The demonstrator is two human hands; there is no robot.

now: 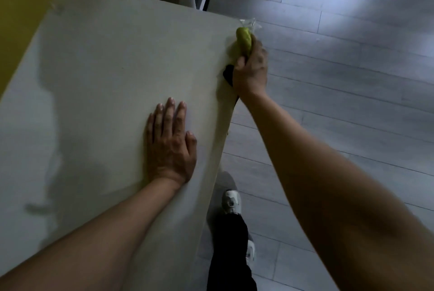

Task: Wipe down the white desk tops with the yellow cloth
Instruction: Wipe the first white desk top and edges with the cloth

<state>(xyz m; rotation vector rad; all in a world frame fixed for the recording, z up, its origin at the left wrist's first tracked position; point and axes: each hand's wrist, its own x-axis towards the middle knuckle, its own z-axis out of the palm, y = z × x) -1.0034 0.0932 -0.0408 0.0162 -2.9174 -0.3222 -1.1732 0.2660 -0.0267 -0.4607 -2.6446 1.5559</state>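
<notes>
two hands were on the white desk top (pixel 105 67). the left hand (pixel 170 142) lay flat, fingers straight, pressing the surface and holding nothing. the right hand (pixel 251 69) gripped the bunched yellow cloth (pixel 244 39) at the desk's right edge, above the grey floor (pixel 352 102).

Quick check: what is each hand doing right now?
Left hand: open, flat on the desk.
Right hand: grip closed round the cloth at the desk's edge.
</notes>
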